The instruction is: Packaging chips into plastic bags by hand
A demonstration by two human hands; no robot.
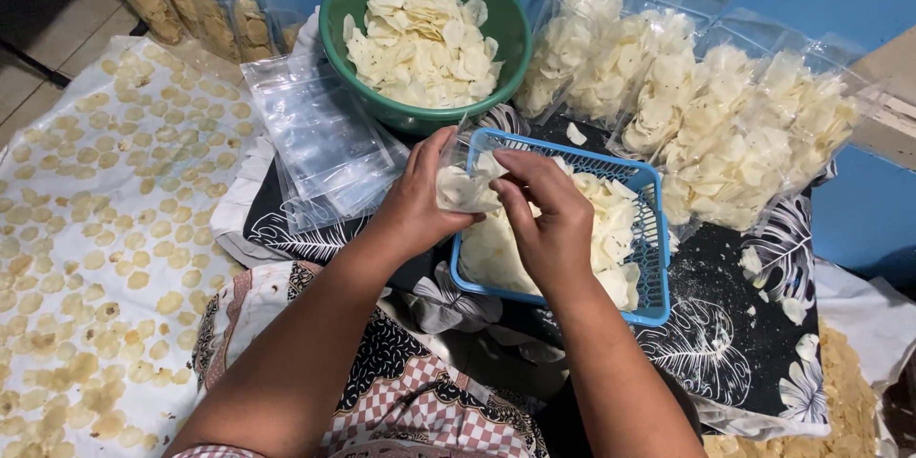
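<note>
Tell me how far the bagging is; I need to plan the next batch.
Done: a row of filled bags leans on the blue wall. In hand: the left hand holds a clear bag while the right hand feeds it chips. Left: chips in the blue basket and green bowl, plus empty bags.

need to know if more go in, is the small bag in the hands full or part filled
Part filled: the small clear bag, held by the left hand, shows pale chips only low down; the right hand fingers are at its open mouth.
</note>
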